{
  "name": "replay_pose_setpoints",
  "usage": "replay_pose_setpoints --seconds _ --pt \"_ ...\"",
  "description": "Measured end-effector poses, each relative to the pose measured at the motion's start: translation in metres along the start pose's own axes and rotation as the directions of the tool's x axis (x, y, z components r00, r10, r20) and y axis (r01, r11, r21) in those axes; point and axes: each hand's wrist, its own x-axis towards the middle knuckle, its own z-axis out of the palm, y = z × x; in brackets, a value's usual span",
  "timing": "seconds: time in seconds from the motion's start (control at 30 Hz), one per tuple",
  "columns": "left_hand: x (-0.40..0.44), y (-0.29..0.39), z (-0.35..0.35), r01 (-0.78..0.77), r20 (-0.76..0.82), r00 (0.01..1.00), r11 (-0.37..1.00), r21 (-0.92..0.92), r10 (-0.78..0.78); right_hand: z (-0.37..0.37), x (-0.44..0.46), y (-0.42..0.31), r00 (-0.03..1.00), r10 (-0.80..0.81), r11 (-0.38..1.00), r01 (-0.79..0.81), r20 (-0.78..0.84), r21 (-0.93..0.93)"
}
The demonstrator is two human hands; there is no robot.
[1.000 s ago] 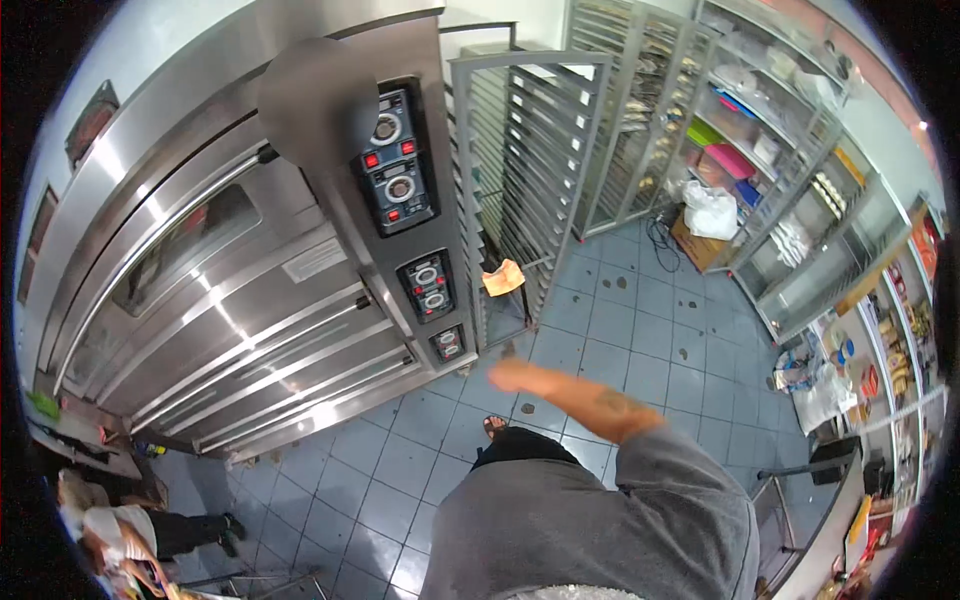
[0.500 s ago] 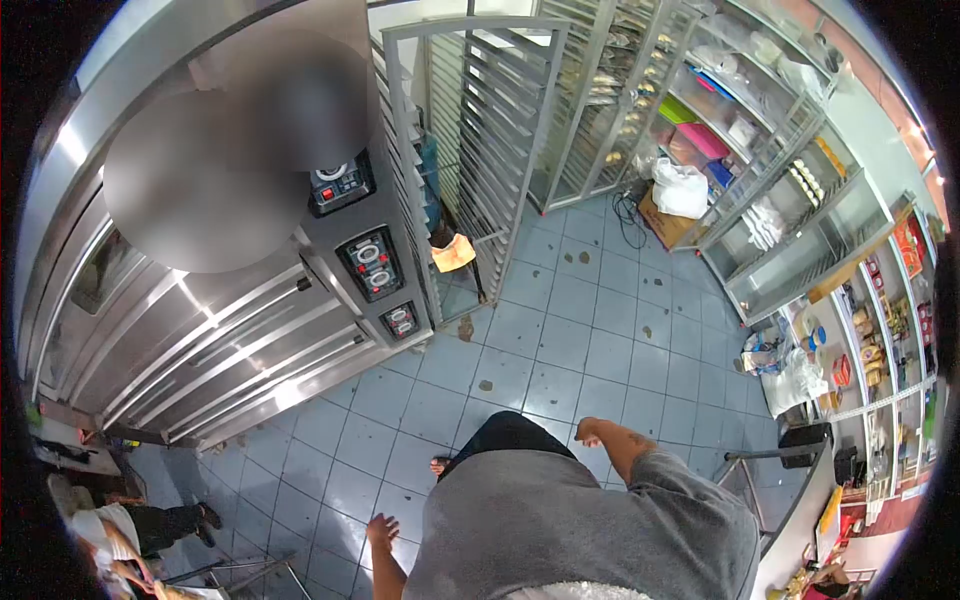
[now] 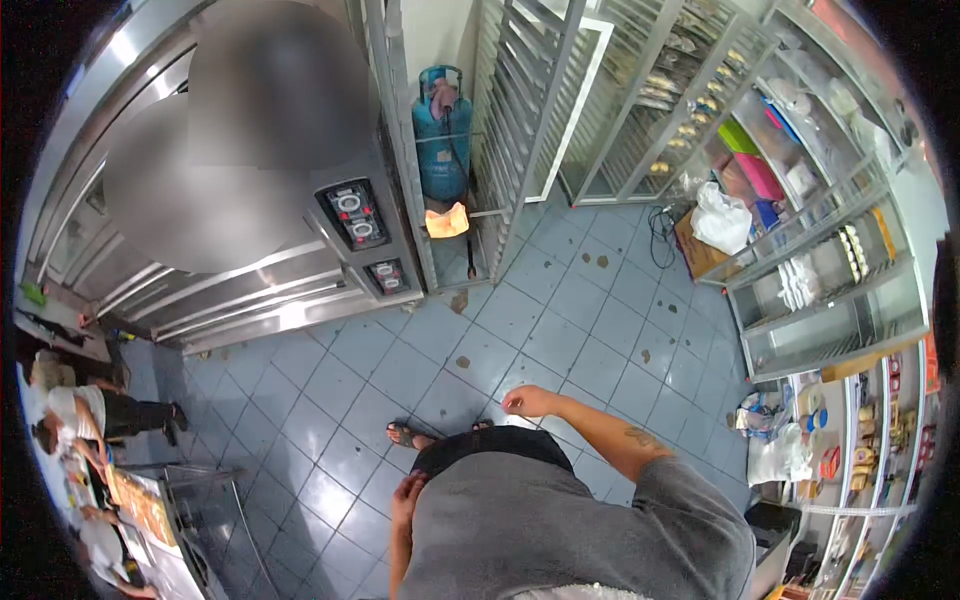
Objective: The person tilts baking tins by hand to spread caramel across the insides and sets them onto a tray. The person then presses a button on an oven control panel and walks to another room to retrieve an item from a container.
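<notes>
My right hand (image 3: 530,402) is out in front of my body, above the tiled floor. Its fingers are curled together, and whatever they may hold is too small to make out. My left hand (image 3: 407,494) hangs by the left side of my grey shirt (image 3: 560,520), close to my dark shorts (image 3: 495,450). Its fingers look loose and slightly apart, with nothing visible in them. Neither hand touches any equipment. My sandalled foot (image 3: 408,434) stands on the tiles just ahead.
A steel oven (image 3: 250,300) with control panels stands at the left. Beside it are a blue gas cylinder (image 3: 442,150) and tall tray racks (image 3: 530,110). Shelving (image 3: 860,270) lines the right. People (image 3: 85,410) work at a table (image 3: 180,565) at lower left.
My view has turned rightward and shifted, bringing the gas cylinder into sight. My right hand has swung inward across my front, and my left hand has drawn in against my side.
</notes>
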Motion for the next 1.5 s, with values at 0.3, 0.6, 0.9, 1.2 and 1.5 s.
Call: replay_pose_setpoints --seconds 0.3,0.6,0.9,1.2,1.5 --pt "-0.061 0.059 0.068 0.131 0.303 0.947 0.989 -0.071 -0.104 -0.004 -0.066 -0.134 0.856 -0.230 0.973 0.189 0.463 0.133" --pt "-0.122 -0.024 0.062 0.036 0.225 0.974 0.992 -0.119 -0.008 0.050 -0.105 -0.133 0.849 -0.363 0.921 0.389 0.383 0.011" --pt "-0.301 -0.010 0.105 0.086 0.116 0.992 0.958 -0.272 -0.056 0.116 -0.180 -0.196 0.726 -0.337 0.903 0.429 0.600 -0.011" --pt "-0.427 -0.086 0.156 -0.155 -0.095 0.988 0.878 -0.453 0.125 0.184 -0.276 -0.279 0.421 -0.384 0.904 0.351 0.822 0.243" --pt "-0.500 -0.114 0.233 -0.226 -0.478 0.877 0.839 -0.494 -0.045 0.256 -0.288 -0.308 -0.092 -0.091 0.784 0.607 0.992 0.129"
